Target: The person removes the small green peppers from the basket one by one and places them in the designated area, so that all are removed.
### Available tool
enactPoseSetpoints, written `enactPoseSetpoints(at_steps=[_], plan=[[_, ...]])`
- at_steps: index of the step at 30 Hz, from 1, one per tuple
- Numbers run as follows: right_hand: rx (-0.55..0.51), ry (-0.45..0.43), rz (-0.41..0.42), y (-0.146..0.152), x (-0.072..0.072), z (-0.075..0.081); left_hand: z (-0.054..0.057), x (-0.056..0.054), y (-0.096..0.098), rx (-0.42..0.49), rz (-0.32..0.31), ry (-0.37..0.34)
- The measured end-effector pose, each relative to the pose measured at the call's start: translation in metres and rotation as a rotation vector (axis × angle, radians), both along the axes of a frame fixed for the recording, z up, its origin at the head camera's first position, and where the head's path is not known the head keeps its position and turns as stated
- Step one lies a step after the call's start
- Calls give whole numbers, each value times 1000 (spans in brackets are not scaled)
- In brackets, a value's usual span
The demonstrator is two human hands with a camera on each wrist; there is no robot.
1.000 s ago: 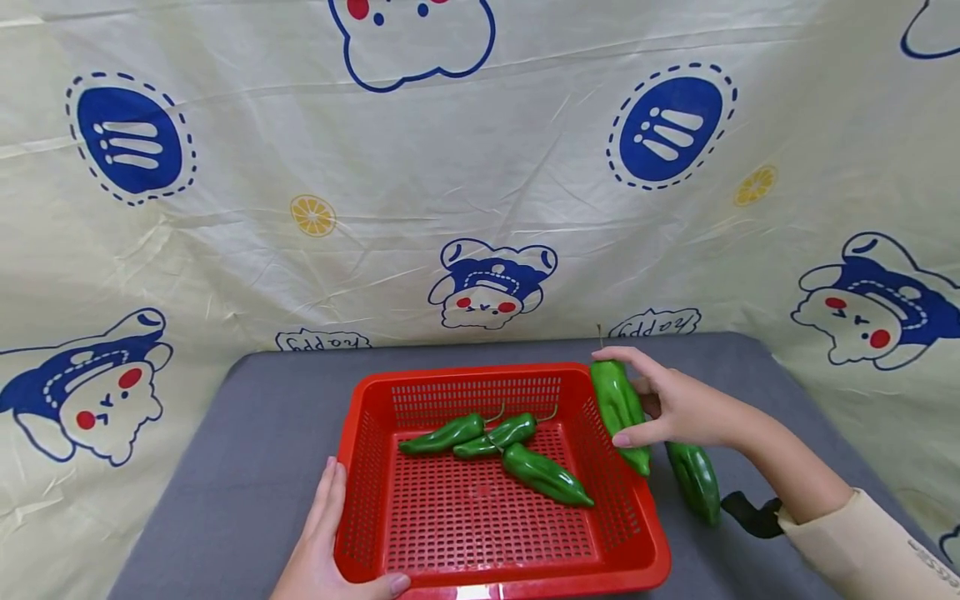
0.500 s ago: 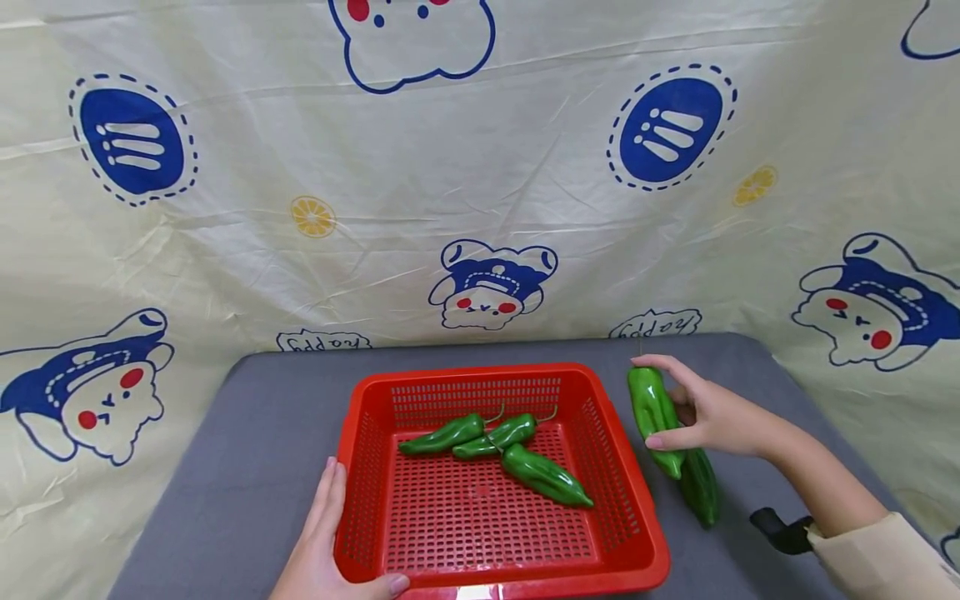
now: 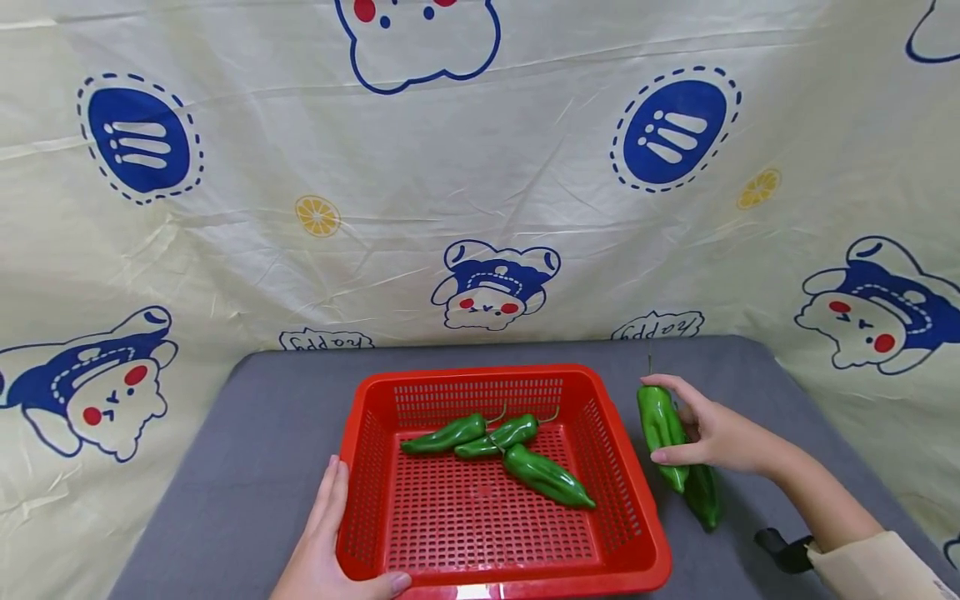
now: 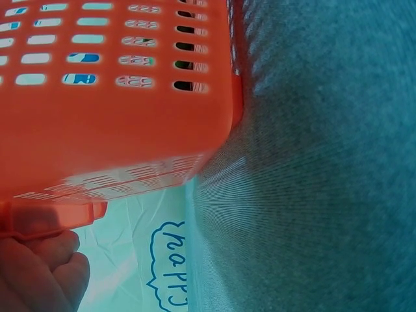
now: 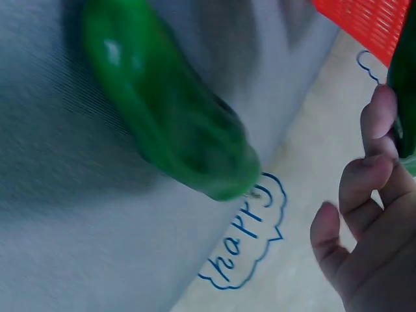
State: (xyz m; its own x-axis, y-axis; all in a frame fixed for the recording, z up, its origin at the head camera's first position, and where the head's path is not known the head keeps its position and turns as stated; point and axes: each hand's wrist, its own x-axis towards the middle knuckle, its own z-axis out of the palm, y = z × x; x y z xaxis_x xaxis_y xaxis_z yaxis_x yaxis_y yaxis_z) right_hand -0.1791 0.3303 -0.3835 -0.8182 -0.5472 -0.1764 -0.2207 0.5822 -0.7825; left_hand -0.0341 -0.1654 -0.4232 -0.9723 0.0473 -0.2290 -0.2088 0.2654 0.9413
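A red plastic basket point(image 3: 472, 375) with perforated walls stands on the table. Three green peppers lie in it, the nearest pepper point(image 3: 547, 477) pointing right. My left hand point(image 3: 324, 550) grips its front-left corner, thumb on the rim and fingers along the outer wall; in the left wrist view some fingers point(image 4: 49, 260) show by the rim. Just right of the basket, my right hand point(image 3: 716, 437) pinches a green pepper point(image 3: 662, 423) between thumb and fingers, stem up. Another green pepper point(image 3: 702, 500) lies on the table beneath it, partly covered; the right wrist view shows this pepper point(image 5: 175, 110) large.
The grey tabletop point(image 3: 255, 450) extends on both sides of the basket. A pale printed cloth point(image 3: 390, 283) hangs behind the table and around its sides. A black strap point(image 3: 783, 550) is at my right wrist, beside the beige sleeve point(image 3: 877, 567).
My right hand has moved right with the held pepper, from over the basket's right rim to beside it, then slightly lower. The left hand and basket have stayed in place.
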Motion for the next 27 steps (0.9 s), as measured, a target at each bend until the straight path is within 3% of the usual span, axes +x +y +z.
enactPoseSetpoints(at_steps=[4,8,11,18,27], plan=[[71,20,-32,1,1,-11,1,-1,-1,-11,-6,-1],[255,101,-78,-1,4,-20,2,-1,-1,-34,-16,24],[355,161,-79,-2,5,-25,2,-2,1,-26,-6,2],[457,234,-74,-6,5,-31,2,-5,2,-2,11,-24],[600,262,-72,-12,3,-40,3,-2,2,1,16,-20]])
